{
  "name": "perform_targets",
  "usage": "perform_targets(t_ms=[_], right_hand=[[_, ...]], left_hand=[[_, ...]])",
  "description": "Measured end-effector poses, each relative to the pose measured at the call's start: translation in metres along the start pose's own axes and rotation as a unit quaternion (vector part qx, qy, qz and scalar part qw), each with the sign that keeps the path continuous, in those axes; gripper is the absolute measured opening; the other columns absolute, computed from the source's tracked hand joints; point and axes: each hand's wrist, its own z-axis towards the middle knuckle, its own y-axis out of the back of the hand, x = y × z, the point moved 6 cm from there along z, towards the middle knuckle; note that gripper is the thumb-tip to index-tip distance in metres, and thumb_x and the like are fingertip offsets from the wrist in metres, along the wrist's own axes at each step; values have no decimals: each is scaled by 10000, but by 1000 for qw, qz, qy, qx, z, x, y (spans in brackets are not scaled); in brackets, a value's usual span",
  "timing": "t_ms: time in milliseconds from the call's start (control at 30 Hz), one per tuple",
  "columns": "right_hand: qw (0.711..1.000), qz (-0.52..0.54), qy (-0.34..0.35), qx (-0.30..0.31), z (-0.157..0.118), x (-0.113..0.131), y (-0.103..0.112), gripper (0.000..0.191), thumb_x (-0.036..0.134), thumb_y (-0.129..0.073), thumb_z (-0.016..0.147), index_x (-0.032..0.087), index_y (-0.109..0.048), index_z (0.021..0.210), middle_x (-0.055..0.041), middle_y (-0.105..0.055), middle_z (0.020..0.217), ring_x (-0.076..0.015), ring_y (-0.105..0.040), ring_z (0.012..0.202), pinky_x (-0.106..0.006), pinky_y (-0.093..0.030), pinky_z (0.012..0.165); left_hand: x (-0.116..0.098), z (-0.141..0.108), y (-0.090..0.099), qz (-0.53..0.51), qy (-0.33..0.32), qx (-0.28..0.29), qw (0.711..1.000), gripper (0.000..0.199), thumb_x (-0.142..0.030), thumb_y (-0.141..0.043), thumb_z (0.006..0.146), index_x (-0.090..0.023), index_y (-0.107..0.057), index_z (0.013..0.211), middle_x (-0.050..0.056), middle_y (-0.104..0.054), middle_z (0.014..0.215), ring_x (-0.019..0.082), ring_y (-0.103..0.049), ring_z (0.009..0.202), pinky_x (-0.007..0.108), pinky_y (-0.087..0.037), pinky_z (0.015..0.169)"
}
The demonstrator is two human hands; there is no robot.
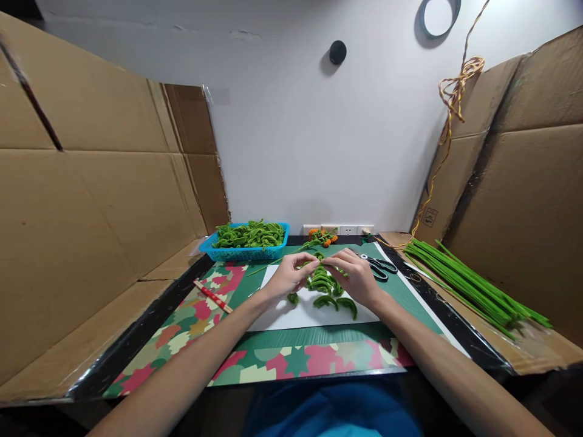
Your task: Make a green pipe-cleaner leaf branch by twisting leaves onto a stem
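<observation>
My left hand and my right hand meet over a white sheet of paper, fingertips pinched together. Between them is a short green pipe cleaner piece, mostly hidden by the fingers. Below the hands, several curved, looped green pipe cleaner pieces lie on the paper. Another small green piece shows just under my left hand; whether it touches the hand I cannot tell. Black-handled scissors lie right beside my right hand, their blades partly hidden behind it.
A blue basket full of green looped pieces stands at the back left. Orange-tipped green stems lie at the back. Long green pipe cleaners are bundled on the right. A red-wrapped stick lies left. Cardboard walls flank the table.
</observation>
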Motion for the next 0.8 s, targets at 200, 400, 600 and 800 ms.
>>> perform_targets(t_ms=[200,400,600,800], right_hand=[[999,3,9,-30,0,3,4,200,263,-621,1098,269,-808,1167,-74,-810,1040,-212,-748,923,-333,-606,812],[999,3,10,-35,-4,1,6,246,226,-580,1102,278,-809,1176,-75,-815,1073,-198,-778,956,-310,-625,814],[999,-4,4,-31,-5,0,5,241,229,-587,1096,272,-813,1166,-75,-820,1055,-196,-785,930,-305,-625,790],[1000,-16,-3,-1,-5,-4,4,201,280,-627,1084,269,-804,1177,-63,-832,1082,-193,-794,928,-285,-610,780]], left_hand=[[-1,1,5,-52,22,-28,998,568,-618,-921,754,-166,-707,1022,48,-767,926,100,-637,462,192,-408,345],[1,-1,2,-82,39,-16,996,559,-582,-933,759,-143,-764,1062,100,-802,1027,104,-663,522,184,-415,349],[0,-2,0,-92,42,-18,995,568,-547,-975,717,-128,-782,1048,127,-818,1032,114,-666,554,189,-420,373],[-2,0,9,-96,26,-70,993,570,-559,-985,694,-135,-750,994,98,-800,1025,76,-610,536,168,-386,375]])
